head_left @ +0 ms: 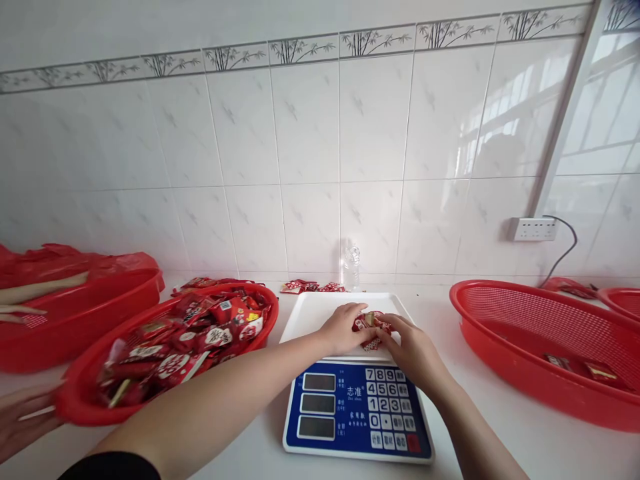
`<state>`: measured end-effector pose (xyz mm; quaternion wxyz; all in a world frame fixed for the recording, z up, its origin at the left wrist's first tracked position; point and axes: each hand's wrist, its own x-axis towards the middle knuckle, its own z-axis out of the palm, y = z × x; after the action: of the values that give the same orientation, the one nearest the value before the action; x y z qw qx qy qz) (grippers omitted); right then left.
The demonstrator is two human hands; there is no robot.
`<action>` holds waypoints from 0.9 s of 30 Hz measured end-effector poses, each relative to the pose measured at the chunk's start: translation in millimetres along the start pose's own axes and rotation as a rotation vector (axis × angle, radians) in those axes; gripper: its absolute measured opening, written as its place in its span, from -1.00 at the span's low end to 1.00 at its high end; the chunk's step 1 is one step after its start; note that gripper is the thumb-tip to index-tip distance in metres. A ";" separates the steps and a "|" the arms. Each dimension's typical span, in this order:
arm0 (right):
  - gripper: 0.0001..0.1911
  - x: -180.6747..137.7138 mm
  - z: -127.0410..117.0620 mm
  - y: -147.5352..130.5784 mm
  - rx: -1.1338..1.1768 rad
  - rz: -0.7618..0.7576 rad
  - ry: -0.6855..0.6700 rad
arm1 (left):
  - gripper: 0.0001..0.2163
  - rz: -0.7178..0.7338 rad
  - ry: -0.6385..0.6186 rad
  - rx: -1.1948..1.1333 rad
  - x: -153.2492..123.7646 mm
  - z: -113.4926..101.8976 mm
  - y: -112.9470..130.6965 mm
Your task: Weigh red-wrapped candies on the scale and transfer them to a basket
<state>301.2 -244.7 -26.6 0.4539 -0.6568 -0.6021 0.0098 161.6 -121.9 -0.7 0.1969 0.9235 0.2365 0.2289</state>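
Both hands meet over the scale's white pan point(320, 313): left hand point(345, 328) and right hand point(413, 350) pinching a cluster of red packets point(370, 325). Loosely bunched, one could slip off the pan's edge and spoil the weighing.

Both forearms reach forward, converging at centre. Left hand point(344, 328) palm-down, fingers curled inward, fingertips pinched. Right hand point(415, 353) comes in from lower right, palm-down, fingers bent toward the left. Fingertips of both hands nearly meet. Left upper arm has dark sleeve.
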 end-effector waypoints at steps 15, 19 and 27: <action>-0.69 -1.6 3.3 -5.5 0.171 -0.102 0.057 | -0.52 0.008 -0.023 -0.035 5.7 -5.1 5.0; -0.69 -1.8 4.6 -4.8 0.155 -0.102 0.070 | -0.55 -0.020 0.001 0.021 3.2 -5.0 7.2; -0.64 -1.6 7.6 -3.4 0.171 -0.103 0.081 | -0.59 0.034 0.066 0.033 0.3 -6.5 10.3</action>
<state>293.9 -241.9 -29.8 0.5322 -0.5838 -0.6130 0.0112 162.1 -128.5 9.6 0.1698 0.9225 0.2309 0.2584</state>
